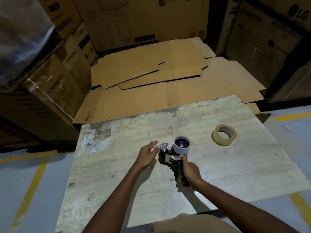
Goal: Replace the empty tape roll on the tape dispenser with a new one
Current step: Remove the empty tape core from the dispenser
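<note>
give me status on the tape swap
Right hand grips tape dispenser handle, left hand open beside it. Grey core mounted. New roll on table, unblocked.

One wide-angle camera on the head looks forward and steeply down over the near edge of the board (109, 165), close in: the left hand (147, 155) and right hand (191, 170) enter from the bottom and meet just below centre. Cardboard sheets (151, 73) and stacked boxes (67, 68) fill the upper half, farther off and dim

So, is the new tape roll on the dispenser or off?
Off: the tape roll lies on the board, apart from the dispenser.
</note>
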A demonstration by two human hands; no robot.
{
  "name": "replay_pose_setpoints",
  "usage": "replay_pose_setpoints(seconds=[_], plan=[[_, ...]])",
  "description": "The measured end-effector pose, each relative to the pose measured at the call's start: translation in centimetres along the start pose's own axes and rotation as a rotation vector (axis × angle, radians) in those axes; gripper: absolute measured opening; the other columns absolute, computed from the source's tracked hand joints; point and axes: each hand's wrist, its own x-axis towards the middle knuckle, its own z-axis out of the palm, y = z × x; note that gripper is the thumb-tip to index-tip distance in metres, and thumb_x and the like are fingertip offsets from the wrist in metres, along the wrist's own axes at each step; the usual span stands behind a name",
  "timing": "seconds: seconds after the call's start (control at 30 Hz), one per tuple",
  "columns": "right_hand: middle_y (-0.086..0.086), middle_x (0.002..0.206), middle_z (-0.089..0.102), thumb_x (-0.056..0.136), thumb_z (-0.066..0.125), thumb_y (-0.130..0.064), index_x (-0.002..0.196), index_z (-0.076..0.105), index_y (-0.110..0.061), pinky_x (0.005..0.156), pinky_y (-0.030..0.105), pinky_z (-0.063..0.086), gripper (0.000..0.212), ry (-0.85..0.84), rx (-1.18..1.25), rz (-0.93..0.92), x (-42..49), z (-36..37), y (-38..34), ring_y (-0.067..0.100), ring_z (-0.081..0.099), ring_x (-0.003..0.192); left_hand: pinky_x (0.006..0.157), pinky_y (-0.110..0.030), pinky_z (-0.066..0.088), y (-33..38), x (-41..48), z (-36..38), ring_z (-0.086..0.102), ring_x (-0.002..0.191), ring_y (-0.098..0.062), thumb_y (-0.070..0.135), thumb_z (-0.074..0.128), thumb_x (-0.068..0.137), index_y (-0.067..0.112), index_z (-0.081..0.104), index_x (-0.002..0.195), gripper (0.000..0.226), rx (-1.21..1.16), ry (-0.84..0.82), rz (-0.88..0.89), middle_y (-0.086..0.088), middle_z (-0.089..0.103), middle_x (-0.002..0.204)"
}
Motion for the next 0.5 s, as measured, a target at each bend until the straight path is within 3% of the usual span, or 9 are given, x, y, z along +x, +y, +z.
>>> replay_pose_setpoints(seconds=[0.17, 0.27, 0.43, 0.5], plan=[[0.015, 0.068, 0.066, 0.107, 0.028, -0.059, 0.057, 0.052, -0.012, 0.061, 0.035, 0.039, 0.073, 0.074, -0.095, -0.027, 0.3, 2.4, 1.2, 0.028, 0.060, 0.066, 0.115, -0.026, 0.025, -2.2, -0.4, 0.2, 0.024, 0.153, -0.015, 0.033, 0.057, 0.105, 0.010, 0.050, 0.150, 0.051, 0.133, -0.046, 0.027, -0.007, 0.041, 0.158], [0.022, 0.080, 0.074, 0.105, 0.026, -0.064, 0.066, 0.058, -0.009, 0.061, 0.035, 0.041, 0.075, 0.017, -0.082, 0.009, 0.5, 3.3, 1.1, 0.027, 0.063, 0.067, 0.118, -0.027, 0.024, -2.8, -0.6, 0.3, 0.022, 0.153, -0.013, 0.036, 0.057, 0.104, 0.010, 0.050, 0.150, 0.053, 0.169, -0.057, 0.038, -0.006, 0.042, 0.158], [0.012, 0.079, 0.079, 0.098, 0.037, -0.074, 0.077, 0.077, -0.005, 0.069, 0.037, 0.053, 0.083, -0.105, 0.051, 0.071, 1.1, 3.8, 1.6, 0.031, 0.075, 0.078, 0.119, -0.029, 0.024, -3.4, -1.0, 0.3, 0.022, 0.153, -0.015, 0.038, 0.056, 0.105, 0.009, 0.050, 0.150, 0.054, 0.143, -0.057, 0.022, -0.008, 0.042, 0.158], [0.012, 0.083, 0.079, 0.097, 0.035, -0.077, 0.077, 0.074, -0.006, 0.070, 0.035, 0.050, 0.083, -0.140, -0.037, 0.039, 1.3, 3.5, 1.7, 0.027, 0.072, 0.078, 0.118, -0.028, 0.023, -3.7, -1.2, 0.5, 0.021, 0.154, -0.017, 0.035, 0.055, 0.105, 0.009, 0.049, 0.150, 0.052, 0.135, -0.063, 0.031, -0.009, 0.041, 0.158]])
